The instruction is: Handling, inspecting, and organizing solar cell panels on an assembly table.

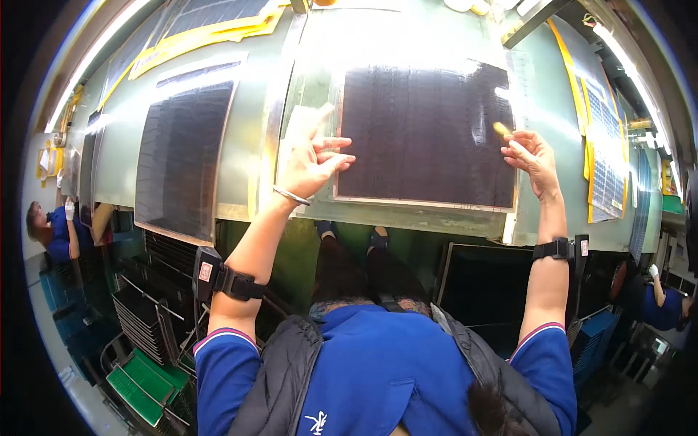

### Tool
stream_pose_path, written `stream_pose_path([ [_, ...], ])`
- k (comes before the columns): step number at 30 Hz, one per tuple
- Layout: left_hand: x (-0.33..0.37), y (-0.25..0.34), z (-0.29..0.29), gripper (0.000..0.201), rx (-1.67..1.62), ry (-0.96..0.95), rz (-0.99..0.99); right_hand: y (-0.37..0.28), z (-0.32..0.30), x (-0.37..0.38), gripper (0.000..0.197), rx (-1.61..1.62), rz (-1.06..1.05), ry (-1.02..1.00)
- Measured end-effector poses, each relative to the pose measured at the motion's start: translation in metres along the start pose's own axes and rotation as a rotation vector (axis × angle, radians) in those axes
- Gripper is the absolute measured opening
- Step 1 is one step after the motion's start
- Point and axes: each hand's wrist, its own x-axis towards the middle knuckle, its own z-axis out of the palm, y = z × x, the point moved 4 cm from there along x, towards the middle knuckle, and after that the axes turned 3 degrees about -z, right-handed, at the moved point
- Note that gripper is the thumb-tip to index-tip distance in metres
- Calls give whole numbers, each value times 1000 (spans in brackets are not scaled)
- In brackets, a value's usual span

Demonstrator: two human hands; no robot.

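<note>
A dark rectangular panel point(429, 138) with a pale, thin border lies flat on the bench before me. Over its left edge is my left hand point(309, 156), fingers spread and nothing visible in them; strong glare washes out part of it. At the panel's right edge, my right hand point(534, 160) has its thumb and fingertips drawn together. A small yellow piece point(501, 128) shows at those fingertips, apparently pinched there; its kind is too small to make out. Whether either hand touches the panel cannot be told.
Another dark panel point(185, 145) lies to the left, overhanging the bench's near edge. Yellow-edged sheets point(211, 36) are at the far left, and gridded panels point(607, 152) at the right. Black racks point(149, 312) stand below the bench. A co-worker point(62, 232) is at far left, another point(662, 301) at far right.
</note>
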Motion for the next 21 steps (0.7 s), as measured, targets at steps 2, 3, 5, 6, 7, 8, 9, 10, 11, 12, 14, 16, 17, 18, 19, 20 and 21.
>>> stream_pose_path([
  [2,2,-21,-6,37,233,-42,-52,12,2,13,33,-40,-68,-10],
  [3,2,-27,-11,37,225,-42,-45,18,0,18,28,-74,-71,43],
  [5,0,-27,-13,41,758,-59,275,25,-6,25,27,-135,-143,94],
  [6,0,-29,-16,41,738,-58,278,26,-12,26,26,-222,-200,187],
  [7,-1,-30,-16,45,851,-98,339,29,-15,27,26,-166,-217,198],
  [8,-2,-29,-14,49,962,-139,403,31,-16,28,26,-152,-225,173],
  [9,-3,-28,-16,49,960,-139,398,32,-18,28,27,-147,-232,174],
  [10,-3,-28,-15,53,1035,-167,396,33,-20,28,27,-145,-253,186],
  [11,-4,-26,-15,58,1116,-185,406,34,-21,28,27,-141,-234,172],
  [12,-4,-24,-14,58,1111,-197,386,35,-22,28,27,-144,-234,181],
  [14,-4,-22,-12,70,1134,-251,334,35,-22,28,27,-146,-232,193],
  [16,-4,-19,-12,74,1124,-279,292,37,-22,28,27,-160,-223,210],
  [17,-5,-18,-11,78,1129,-302,267,37,-21,28,27,-152,-228,194],
  [18,-5,-18,-11,78,1129,-311,236,39,-22,27,28,-140,-216,208],
  [19,-4,-17,-11,80,1148,-313,243,40,-23,27,28,-134,-193,249],
  [20,-5,-16,-10,82,1169,-315,260,40,-23,27,28,-130,-198,223],
  [21,-4,-16,-9,82,1166,-317,248,40,-23,26,28,-125,-216,218],
])
